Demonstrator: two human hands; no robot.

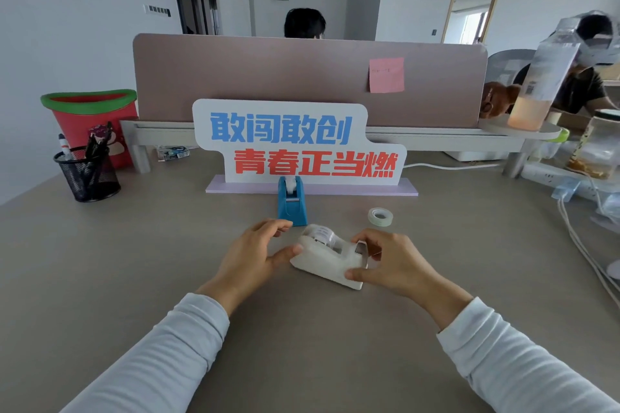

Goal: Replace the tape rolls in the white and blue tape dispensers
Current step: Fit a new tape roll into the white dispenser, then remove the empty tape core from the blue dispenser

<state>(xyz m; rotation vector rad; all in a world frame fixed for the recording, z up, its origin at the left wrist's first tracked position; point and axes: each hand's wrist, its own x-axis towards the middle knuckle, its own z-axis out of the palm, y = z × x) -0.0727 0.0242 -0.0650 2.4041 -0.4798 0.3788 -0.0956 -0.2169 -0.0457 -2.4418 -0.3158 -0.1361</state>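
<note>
A white tape dispenser lies on the desk between both hands, with a tape roll seated in its top. My right hand grips its cutter end, thumb below and fingers above. My left hand touches the dispenser's left end with the thumb, its fingers spread apart. Just behind stands a blue tape dispenser, upright, with a roll in it. A loose tape roll lies flat on the desk to the right of the blue one.
A printed sign on a lilac base stands behind the dispensers against a desk partition. A mesh pen holder and a red bin are at the left. Cables, a power strip and jars sit at the right.
</note>
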